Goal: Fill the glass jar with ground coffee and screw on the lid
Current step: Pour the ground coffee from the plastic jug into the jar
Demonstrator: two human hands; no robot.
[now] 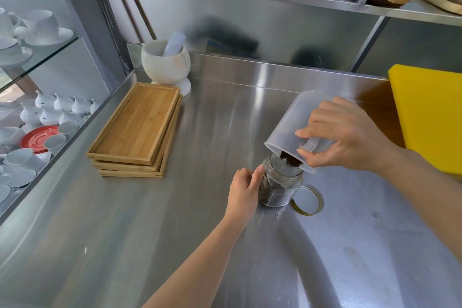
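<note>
A small glass jar (280, 184) stands upright on the steel counter (200, 207), partly filled with dark ground coffee. My left hand (243, 192) grips its left side. My right hand (347, 136) holds a translucent plastic measuring jug (292, 125) by its handle, tipped mouth-down over the jar's opening. A clump of ground coffee (290, 159) sits at the jug's lip right above the jar mouth. The jar's gold-rimmed lid (307, 199) lies upside down on the counter, touching the jar's right side.
Stacked bamboo trays (136, 127) lie to the left, a white mortar and pestle (166, 62) behind them. A yellow cutting board (430, 117) is at the right. White cups fill a glass cabinet (37, 117) on the left. Coffee specks (275, 214) dot the counter.
</note>
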